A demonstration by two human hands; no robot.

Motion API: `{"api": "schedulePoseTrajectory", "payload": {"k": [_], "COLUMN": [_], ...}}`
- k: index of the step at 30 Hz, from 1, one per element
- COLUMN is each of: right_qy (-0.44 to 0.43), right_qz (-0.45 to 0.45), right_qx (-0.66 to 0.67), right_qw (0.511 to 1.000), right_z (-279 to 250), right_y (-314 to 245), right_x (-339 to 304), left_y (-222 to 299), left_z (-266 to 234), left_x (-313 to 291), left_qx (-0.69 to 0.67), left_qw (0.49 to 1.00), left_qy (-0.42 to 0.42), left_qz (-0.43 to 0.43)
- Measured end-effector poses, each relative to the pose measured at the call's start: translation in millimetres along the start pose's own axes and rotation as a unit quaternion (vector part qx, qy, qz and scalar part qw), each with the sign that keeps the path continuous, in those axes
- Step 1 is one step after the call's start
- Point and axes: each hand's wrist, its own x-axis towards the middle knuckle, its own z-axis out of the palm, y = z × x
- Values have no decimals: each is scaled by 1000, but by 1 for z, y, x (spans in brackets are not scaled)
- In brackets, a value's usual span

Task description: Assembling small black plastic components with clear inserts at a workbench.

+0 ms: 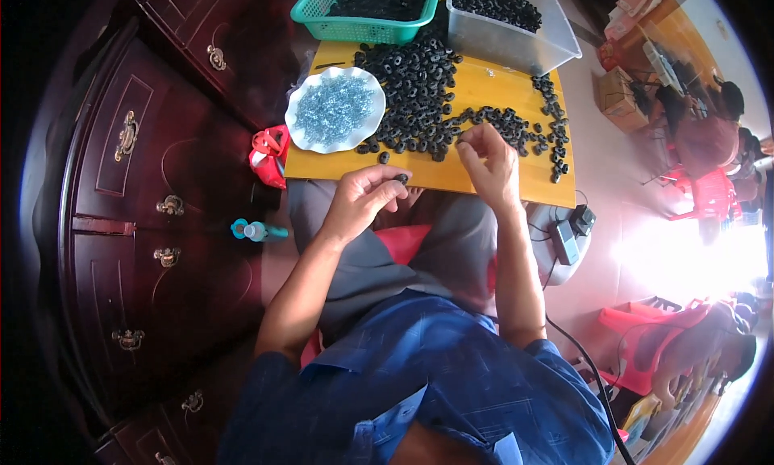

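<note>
My left hand (364, 197) is closed, pinching a small round black part (401, 178) between thumb and forefinger just off the table's front edge. My right hand (492, 165) hovers over the front of the table, thumb and fingers drawn together; what they hold, if anything, is too small to make out. Beside its fingertips spreads a pile of similar black ring-like parts (411, 86). To the left stands a white scalloped plate (295, 133) heaped with small shiny, clear-bluish pieces (337, 108).
The yellow wooden table (322, 168) also bears a green basket (355, 33) and a clear plastic bin (516, 52), both holding black parts. A red bag (271, 154) hangs at the left edge. Dark drawers (121, 183) line the left; other people sit far right.
</note>
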Motion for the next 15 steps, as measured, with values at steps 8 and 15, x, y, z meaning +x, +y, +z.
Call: {"api": "schedulePoseTrajectory", "payload": {"k": [8,15], "right_qy": [-123,-134], "right_qz": [94,100], "right_qx": [331,321], "right_qw": [931,932], "right_z": [49,51], "right_y": [-7,-3], "right_x": [-46,-52], "left_y": [4,4], "left_z": [4,5], "left_x": [2,0], "left_qx": [27,56], "left_qw": [1000,998], "left_qy": [-15,-32], "left_qz": [-1,11]}}
